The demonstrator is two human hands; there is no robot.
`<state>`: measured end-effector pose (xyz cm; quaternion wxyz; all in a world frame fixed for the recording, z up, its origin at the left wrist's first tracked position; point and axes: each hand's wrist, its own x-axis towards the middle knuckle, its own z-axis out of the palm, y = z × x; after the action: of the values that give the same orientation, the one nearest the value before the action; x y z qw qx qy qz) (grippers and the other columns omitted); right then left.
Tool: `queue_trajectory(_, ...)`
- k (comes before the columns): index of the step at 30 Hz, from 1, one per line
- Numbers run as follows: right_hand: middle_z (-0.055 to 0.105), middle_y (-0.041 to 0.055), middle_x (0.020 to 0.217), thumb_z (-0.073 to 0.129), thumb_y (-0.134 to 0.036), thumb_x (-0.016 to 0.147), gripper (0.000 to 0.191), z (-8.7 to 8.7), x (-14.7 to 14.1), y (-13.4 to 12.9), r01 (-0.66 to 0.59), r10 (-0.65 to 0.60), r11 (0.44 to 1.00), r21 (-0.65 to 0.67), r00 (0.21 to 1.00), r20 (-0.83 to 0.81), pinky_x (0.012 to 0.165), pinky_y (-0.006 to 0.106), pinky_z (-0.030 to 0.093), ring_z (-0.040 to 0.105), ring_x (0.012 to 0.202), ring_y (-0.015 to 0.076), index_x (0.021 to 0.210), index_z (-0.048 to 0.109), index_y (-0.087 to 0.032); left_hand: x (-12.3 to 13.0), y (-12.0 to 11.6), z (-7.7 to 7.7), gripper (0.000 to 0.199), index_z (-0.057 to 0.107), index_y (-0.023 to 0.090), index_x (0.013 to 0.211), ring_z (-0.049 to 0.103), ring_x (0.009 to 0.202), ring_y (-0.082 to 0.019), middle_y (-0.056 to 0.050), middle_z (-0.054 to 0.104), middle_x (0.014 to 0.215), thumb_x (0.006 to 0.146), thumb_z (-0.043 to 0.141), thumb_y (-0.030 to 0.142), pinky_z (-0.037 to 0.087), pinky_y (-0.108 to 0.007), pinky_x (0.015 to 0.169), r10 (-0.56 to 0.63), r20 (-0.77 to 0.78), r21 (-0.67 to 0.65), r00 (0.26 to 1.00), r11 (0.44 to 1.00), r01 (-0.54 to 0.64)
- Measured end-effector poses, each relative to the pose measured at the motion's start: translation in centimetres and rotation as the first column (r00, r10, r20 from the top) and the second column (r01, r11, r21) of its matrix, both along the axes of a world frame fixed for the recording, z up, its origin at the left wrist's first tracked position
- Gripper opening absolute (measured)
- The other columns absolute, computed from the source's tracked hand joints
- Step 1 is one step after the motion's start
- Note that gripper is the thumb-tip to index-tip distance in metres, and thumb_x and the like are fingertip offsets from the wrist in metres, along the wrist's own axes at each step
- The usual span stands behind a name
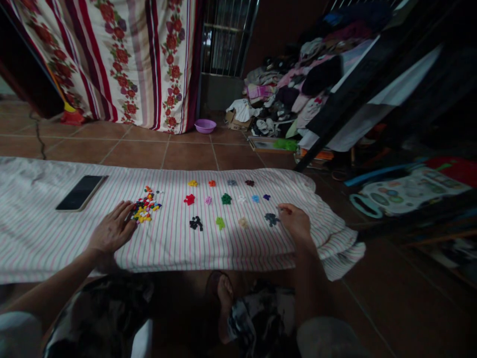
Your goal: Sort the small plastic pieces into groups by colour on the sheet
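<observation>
My left hand [114, 229] lies flat on the striped cloth with its fingers stretched out, touching the near left side of a mixed heap of small coloured pieces [146, 208]. My right hand [295, 219] is pinched just right of a dark grey pile [272, 219]; what the fingertips hold, if anything, is too small to make out. Between the hands lie small piles sorted by colour, in three rows. Among them are a black pile [196, 223], a lime green pile [220, 223], a beige pile [243, 222], a red pile [189, 199] and a dark green pile [226, 199].
A phone [81, 193] lies on the striped cloth [156, 248] at the left. Beyond, a purple basin [205, 126] stands on the tiled floor before a flowered curtain [122, 64]. Heaped clothes [294, 89] and a dark slanting post [346, 104] are at the right.
</observation>
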<state>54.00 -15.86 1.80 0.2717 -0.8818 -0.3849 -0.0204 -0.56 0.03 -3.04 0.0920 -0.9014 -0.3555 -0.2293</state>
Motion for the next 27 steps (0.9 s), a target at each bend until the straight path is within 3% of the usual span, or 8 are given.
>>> queue_trajectory(5,0.075,0.0035,0.094,0.047,-0.019,0.076,0.034,-0.5,0.2,0.0,-0.064,0.063,0.998,-0.026,0.998,-0.003,0.083,0.030,0.048,0.066,0.087,0.0202,0.093,0.075,-0.024,0.2,-0.2,0.4,0.037,0.054,0.020,0.123,0.047,0.129,-0.031,-0.015,0.058,0.128,0.089,0.041,0.030,0.046,-0.052,0.103,0.018,-0.024,-0.008,1.000,1.000,-0.018)
queue_trajectory(11,0.075,0.0051,0.096,0.047,-0.016,0.077,0.033,-0.5,-0.1,0.6,-0.111,0.105,0.984,-0.140,0.993,-0.049,0.077,0.028,0.048,0.067,0.088,0.0199,0.091,0.076,-0.023,0.0,0.0,-0.1,0.046,0.047,0.013,0.131,0.052,0.125,-0.030,-0.019,0.057,0.130,0.092,0.036,0.037,0.048,-0.046,0.100,0.092,-0.015,0.004,0.996,0.996,-0.092)
queue_trajectory(16,0.076,0.0058,0.092,0.050,-0.017,0.076,0.030,-0.5,0.5,0.2,-0.098,0.086,0.971,-0.218,0.994,-0.065,0.075,0.029,0.048,0.068,0.083,0.0204,0.088,0.077,-0.023,0.1,0.0,0.2,0.046,0.049,0.015,0.130,0.051,0.126,-0.030,-0.017,0.060,0.126,0.091,0.039,0.036,0.048,-0.045,0.100,0.049,-0.006,-0.020,0.999,0.999,-0.049)
queue_trajectory(22,0.075,0.0070,0.087,0.048,-0.023,0.079,0.028,-0.7,0.7,0.0,-0.177,0.167,0.967,-0.181,0.984,-0.066,0.075,0.028,0.047,0.068,0.085,0.0212,0.075,0.076,-0.022,0.3,-0.3,0.5,0.047,0.047,0.017,0.134,0.054,0.123,-0.032,-0.017,0.060,0.128,0.090,0.040,0.033,0.050,-0.049,0.098,0.066,0.005,-0.032,0.998,0.997,-0.066)
queue_trajectory(27,0.075,0.0067,0.087,0.048,-0.027,0.079,0.029,-0.7,1.0,0.3,-0.156,0.148,0.983,-0.100,0.986,-0.078,0.077,0.030,0.048,0.067,0.088,0.0221,0.081,0.076,-0.021,0.1,0.0,-0.2,0.047,0.047,0.016,0.134,0.054,0.123,-0.031,-0.019,0.056,0.132,0.091,0.040,0.034,0.050,-0.049,0.099,0.091,0.024,-0.053,0.996,0.995,-0.089)
